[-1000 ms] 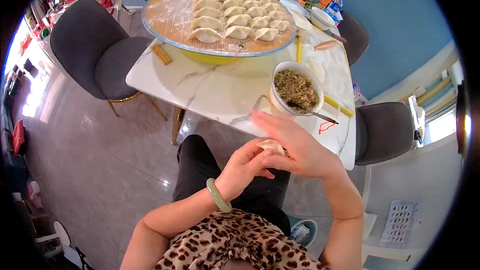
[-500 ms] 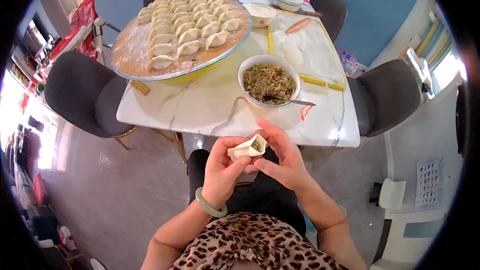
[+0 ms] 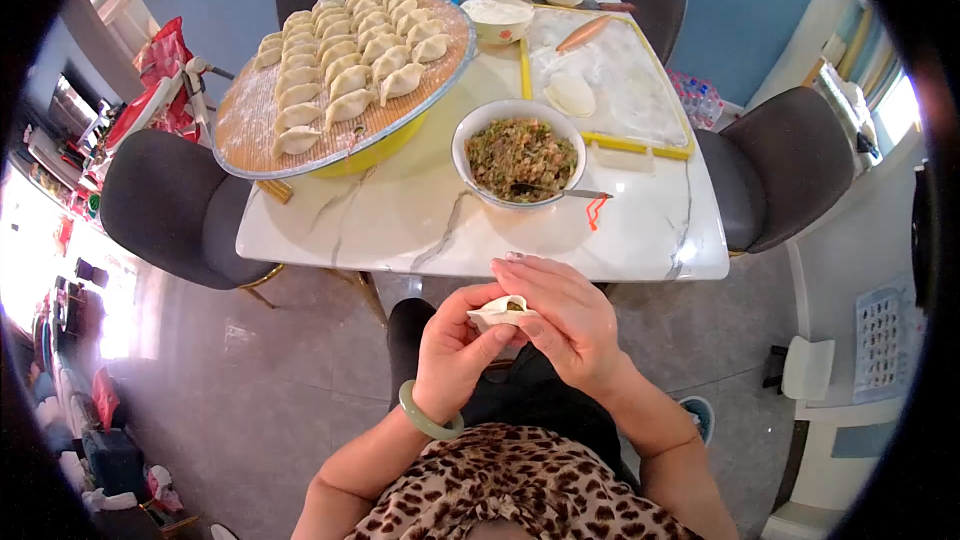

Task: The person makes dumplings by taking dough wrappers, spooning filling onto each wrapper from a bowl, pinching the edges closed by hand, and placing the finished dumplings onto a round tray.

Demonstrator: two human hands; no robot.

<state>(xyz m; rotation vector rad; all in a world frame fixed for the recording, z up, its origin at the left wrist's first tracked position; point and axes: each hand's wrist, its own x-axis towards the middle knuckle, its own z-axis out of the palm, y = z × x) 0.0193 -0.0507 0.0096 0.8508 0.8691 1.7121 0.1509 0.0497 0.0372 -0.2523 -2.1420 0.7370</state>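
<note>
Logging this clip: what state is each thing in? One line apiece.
Held dumpling, partly closed, filling showing
Left hand, gripping the dumpling
Right hand, cupped against it
Dumplings on the board, folded shut, in rows
Filling bowl, uncovered, holding filling
Utensil, dipped in the bowl
Wrapper, flat, unfilled
Rolling pin, lying on the mat

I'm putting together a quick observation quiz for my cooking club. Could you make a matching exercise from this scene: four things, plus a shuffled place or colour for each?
Things:
1. Bangle
2. Rolling pin
3. Dumpling with filling showing
4. Closed dumplings

Places or colours:
A. Held in the left hand, with the right hand close against it
B. In rows on the round board
C. Pale green
D. Lying on the floured, yellow-edged surface

Right pairs: 1-C, 2-D, 3-A, 4-B
</note>
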